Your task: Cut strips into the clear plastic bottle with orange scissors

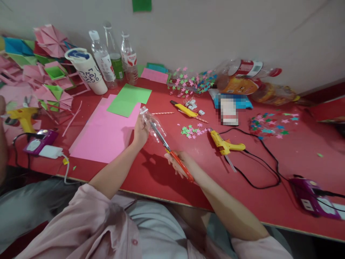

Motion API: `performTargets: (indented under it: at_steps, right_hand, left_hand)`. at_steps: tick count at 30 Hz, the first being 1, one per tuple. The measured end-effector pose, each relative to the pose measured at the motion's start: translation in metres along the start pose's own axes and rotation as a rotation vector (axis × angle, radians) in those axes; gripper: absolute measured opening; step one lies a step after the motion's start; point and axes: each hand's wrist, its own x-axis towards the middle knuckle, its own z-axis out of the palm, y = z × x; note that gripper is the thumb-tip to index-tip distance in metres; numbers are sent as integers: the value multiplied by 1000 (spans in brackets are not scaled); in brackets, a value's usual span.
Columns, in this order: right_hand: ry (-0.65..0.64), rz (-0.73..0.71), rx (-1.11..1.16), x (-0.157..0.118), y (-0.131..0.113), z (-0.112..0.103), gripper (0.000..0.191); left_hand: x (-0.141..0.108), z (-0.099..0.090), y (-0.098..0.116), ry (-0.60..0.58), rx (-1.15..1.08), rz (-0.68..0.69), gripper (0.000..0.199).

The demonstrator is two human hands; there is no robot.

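Observation:
My left hand (141,127) is closed around a clear plastic bottle piece (159,126), gripping it near its neck. My right hand (179,163) is closed on the red-orange handles of a pair of scissors (182,165). The blades run up along the clear plastic; whether they are inside or in front of it, I cannot tell. Just left of my left hand lie pink paper sheets (99,131) with a green sheet (130,99) on top. Small green and pink paper stars (192,131) are scattered beyond my right hand.
A yellow glue gun (225,144) with a black cord lies at right, near a purple power strip (314,198). A yellow utility knife (185,109), upright bottles (129,59), a white cup (87,72) and star-covered clear plastic (272,124) surround the work area. Someone's arm shows at far left.

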Motion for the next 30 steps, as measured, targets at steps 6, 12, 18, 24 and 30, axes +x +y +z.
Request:
performTargets:
  at_steps: [6,12,18,24,30]
  right_hand:
    - [-57,-36,36,9,9,-2,51]
    - [-61,-78,11,16,16,-3,51]
    - [4,-20,42,6,5,-2,49]
    - [43,7,20,0,0,-2,49]
    - [13,-5,13,1,-1,-5,44]
  left_hand:
    - [-2,-1,-5,-15,45,20,33]
    - [-7,-2,-6,-26,124,12,28]
    - [-8,-4,-8,-61,91,-8,29]
    - [-7,-3,-10,-31,103,-11,26]
    - [-6,-4,-12,-20,73,-29,24]
